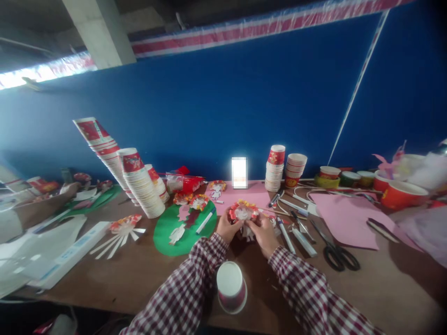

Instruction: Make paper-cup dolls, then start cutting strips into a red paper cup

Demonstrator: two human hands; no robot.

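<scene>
Between my two hands is a paper-cup flower (243,210), a cut cup with a pale centre and a curled red and yellow rim. My left hand (227,228) pinches its left side, and my right hand (264,235) grips the lower right side. Under the hands lies a pale paper cutout, mostly hidden. Nearer to me, between my forearms, a paper cup (230,281) stands upside down on the table. Left of my left hand is a green paper sheet (162,239) bearing cutout figures, cup flowers and a marker (206,221).
Tall cup stacks (139,186) lean at the left; shorter stacks (275,170) stand behind my hands. Black-handled scissors (337,253), pens and a glue-like tube (304,241) lie at the right beside pink paper (345,218). A cup cut into strips (120,232) lies left.
</scene>
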